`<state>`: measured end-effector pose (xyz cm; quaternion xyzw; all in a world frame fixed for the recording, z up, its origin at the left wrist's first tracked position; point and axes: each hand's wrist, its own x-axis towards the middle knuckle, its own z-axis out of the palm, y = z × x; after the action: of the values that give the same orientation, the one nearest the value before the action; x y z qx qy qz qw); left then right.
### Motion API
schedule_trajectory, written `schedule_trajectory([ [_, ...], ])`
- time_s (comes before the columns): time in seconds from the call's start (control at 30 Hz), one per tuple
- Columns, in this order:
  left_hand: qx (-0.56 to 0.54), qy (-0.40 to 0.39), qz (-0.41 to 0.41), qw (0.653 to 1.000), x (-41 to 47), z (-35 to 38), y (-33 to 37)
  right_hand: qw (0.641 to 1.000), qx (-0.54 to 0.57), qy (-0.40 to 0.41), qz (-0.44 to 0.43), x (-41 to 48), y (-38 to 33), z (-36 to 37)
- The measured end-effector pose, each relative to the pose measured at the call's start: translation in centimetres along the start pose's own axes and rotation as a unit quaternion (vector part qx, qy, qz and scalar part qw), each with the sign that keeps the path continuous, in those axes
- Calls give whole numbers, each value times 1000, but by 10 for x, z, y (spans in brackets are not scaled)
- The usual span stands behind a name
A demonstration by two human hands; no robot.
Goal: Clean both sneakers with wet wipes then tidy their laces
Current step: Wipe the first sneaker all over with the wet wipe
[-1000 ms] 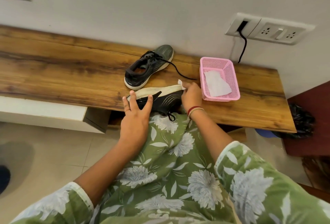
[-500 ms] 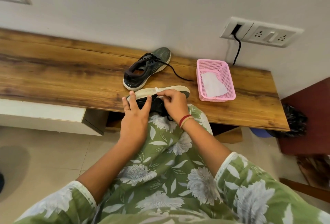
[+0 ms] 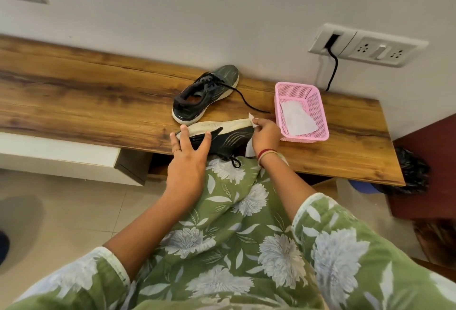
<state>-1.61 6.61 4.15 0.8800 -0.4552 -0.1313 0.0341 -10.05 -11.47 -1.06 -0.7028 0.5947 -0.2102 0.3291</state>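
A black sneaker (image 3: pixel 229 137) lies on its side at the bench's front edge, its cream sole turned up. My left hand (image 3: pixel 188 161) holds its heel end, fingers spread over the sole and upper. My right hand (image 3: pixel 265 134) pinches a white wet wipe (image 3: pixel 251 118) against the toe end of the sole; part of the wipe hangs below the wrist. The second sneaker (image 3: pixel 204 95), dark grey with a white sole, stands upright behind, its black lace (image 3: pixel 249 103) trailing right across the wood.
A pink mesh basket (image 3: pixel 318 109) holding a white wipe stands right of the shoes on the wooden bench (image 3: pixel 86 102). A wall socket (image 3: pixel 365 46) with a black cable is above it. A black bag (image 3: pixel 409 171) sits past the bench's right end.
My right hand slid with the wipe from the middle of the sole back to the toe end. The left hand kept its hold on the heel.
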Motion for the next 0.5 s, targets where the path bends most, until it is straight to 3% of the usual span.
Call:
schedule_trajectory([
  [0.23,-1,5,-2,1000,0,2,1,999,6,-5,-33,-22,-9,3],
  [0.4,2,12,1,1000,-1,3,0,994,0,-76,-78,-42,-30,5],
  [0.5,14,8,3,1000,-2,4,-1,982,18,-169,-88,-45,-36,-6],
])
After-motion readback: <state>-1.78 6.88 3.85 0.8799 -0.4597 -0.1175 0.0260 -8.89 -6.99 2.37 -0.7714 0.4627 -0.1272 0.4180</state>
